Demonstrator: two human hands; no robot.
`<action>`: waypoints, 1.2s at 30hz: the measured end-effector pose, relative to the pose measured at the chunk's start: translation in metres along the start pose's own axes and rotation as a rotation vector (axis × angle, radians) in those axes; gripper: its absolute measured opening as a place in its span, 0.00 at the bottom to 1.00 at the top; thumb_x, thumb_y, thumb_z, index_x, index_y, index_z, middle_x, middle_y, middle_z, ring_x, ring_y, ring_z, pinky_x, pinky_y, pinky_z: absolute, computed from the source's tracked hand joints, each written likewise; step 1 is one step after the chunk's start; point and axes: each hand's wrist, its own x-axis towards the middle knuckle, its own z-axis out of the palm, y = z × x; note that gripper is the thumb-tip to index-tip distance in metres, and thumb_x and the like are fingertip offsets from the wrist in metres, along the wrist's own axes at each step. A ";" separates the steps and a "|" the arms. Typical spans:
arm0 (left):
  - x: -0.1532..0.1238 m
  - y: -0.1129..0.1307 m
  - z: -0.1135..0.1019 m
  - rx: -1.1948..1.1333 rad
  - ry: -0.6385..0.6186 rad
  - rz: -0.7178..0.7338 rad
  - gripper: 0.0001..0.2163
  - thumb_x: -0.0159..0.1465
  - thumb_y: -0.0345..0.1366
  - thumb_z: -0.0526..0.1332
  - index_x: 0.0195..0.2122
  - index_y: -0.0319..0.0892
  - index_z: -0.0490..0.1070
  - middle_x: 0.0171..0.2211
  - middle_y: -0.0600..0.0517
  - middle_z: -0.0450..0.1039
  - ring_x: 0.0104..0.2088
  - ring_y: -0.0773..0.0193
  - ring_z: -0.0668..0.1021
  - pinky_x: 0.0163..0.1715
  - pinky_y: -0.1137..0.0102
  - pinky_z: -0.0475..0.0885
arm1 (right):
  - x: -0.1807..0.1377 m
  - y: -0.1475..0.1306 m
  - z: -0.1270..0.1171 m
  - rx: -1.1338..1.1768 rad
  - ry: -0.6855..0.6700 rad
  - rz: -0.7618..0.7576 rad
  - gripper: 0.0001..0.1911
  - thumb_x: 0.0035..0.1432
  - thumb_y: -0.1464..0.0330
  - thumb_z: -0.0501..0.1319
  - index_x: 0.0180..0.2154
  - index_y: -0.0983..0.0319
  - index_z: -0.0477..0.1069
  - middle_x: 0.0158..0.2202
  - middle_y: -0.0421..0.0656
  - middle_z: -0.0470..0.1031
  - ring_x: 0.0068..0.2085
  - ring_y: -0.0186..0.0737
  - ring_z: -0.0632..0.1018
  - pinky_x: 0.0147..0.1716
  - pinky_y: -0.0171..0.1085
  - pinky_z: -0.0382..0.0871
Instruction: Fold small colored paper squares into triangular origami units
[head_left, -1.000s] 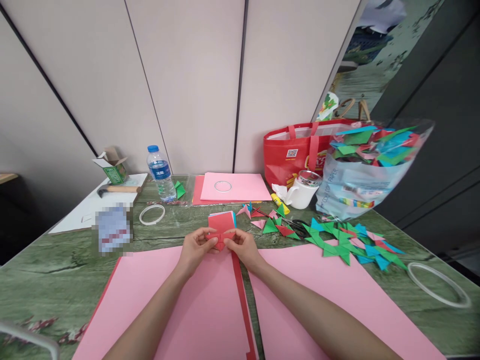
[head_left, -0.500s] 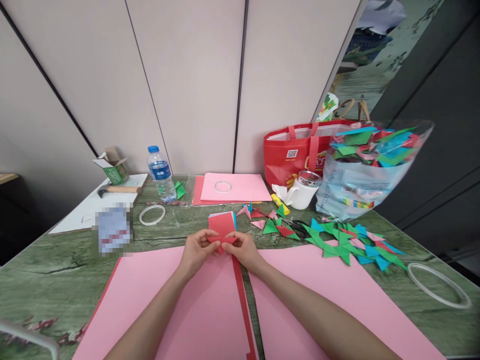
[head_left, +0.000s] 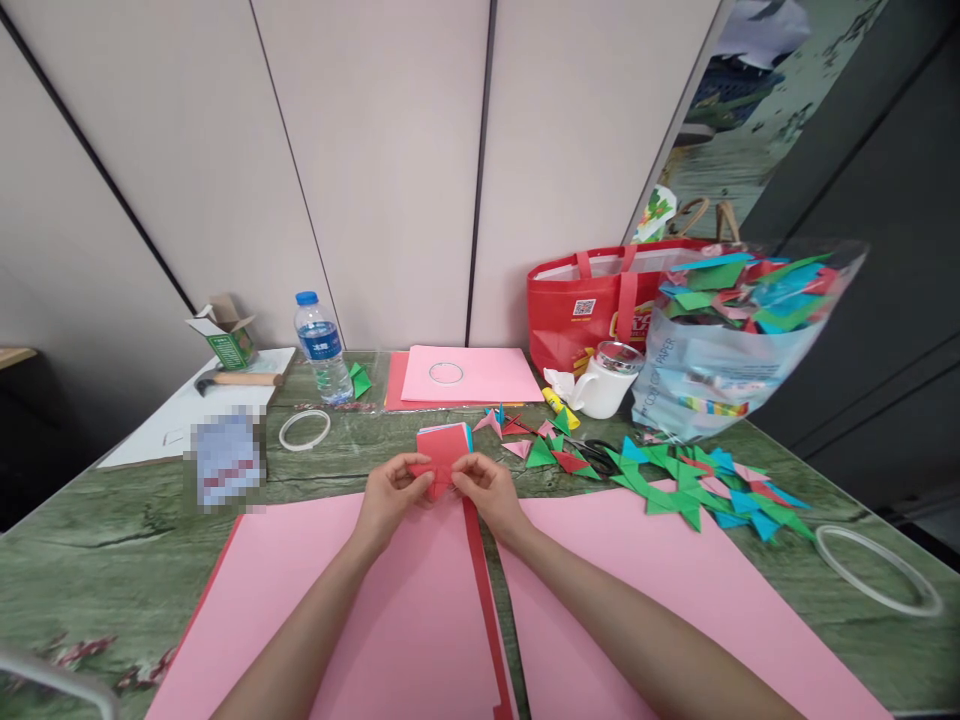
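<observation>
A small folded piece of red paper (head_left: 441, 482) is pinched between both hands above the pink sheets. My left hand (head_left: 391, 494) grips its left side with thumb and fingers. On the right edge, my right hand (head_left: 489, 492) closes its thumb and fingertips. The exact folds are partly hidden and blurred. Just behind lies a stack of small paper sheets (head_left: 448, 440), red on top with white and blue edges below. Large pink sheets (head_left: 375, 610) with a red edge lie under my forearms, and a second pink sheet (head_left: 645, 600) lies to the right.
Folded paper pieces (head_left: 675, 480) in several colours lie at right beside black scissors (head_left: 600, 457). Behind stand a white mug (head_left: 606, 385), a red bag (head_left: 555, 310) and a clear bag of folded pieces (head_left: 720, 370). A water bottle (head_left: 322, 350) and a hammer (head_left: 244, 379) are at left.
The red paper's wide pointed shape has narrowed between my fingers. My right hand has shifted slightly up and left, while my left has drawn slightly left. The surroundings look the same.
</observation>
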 end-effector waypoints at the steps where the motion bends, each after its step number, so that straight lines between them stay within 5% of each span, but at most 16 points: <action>1: 0.000 0.001 0.000 -0.015 0.010 0.009 0.15 0.49 0.38 0.63 0.36 0.38 0.68 0.17 0.56 0.69 0.18 0.67 0.73 0.20 0.71 0.72 | 0.000 0.000 0.000 -0.017 -0.001 -0.001 0.07 0.45 0.66 0.61 0.28 0.62 0.67 0.24 0.37 0.68 0.23 0.32 0.72 0.26 0.33 0.68; 9: -0.002 0.008 0.003 -0.105 0.010 0.021 0.25 0.49 0.42 0.63 0.48 0.39 0.64 0.22 0.55 0.71 0.20 0.66 0.74 0.24 0.68 0.73 | 0.000 -0.002 0.001 -0.031 0.024 -0.006 0.08 0.44 0.66 0.62 0.29 0.62 0.70 0.26 0.39 0.71 0.26 0.34 0.74 0.30 0.36 0.69; 16: -0.002 0.006 0.002 -0.103 0.006 0.004 0.25 0.50 0.41 0.62 0.49 0.38 0.61 0.20 0.57 0.70 0.20 0.65 0.75 0.24 0.68 0.73 | 0.000 0.000 -0.001 -0.083 -0.011 -0.094 0.12 0.38 0.67 0.66 0.30 0.62 0.71 0.35 0.42 0.70 0.36 0.36 0.72 0.37 0.36 0.67; 36: -0.003 0.008 0.004 -0.072 -0.046 -0.014 0.19 0.47 0.36 0.65 0.39 0.39 0.64 0.25 0.53 0.73 0.22 0.64 0.76 0.22 0.69 0.73 | 0.003 0.005 -0.002 -0.015 0.090 0.061 0.15 0.47 0.57 0.59 0.26 0.63 0.68 0.21 0.37 0.69 0.21 0.32 0.71 0.24 0.33 0.66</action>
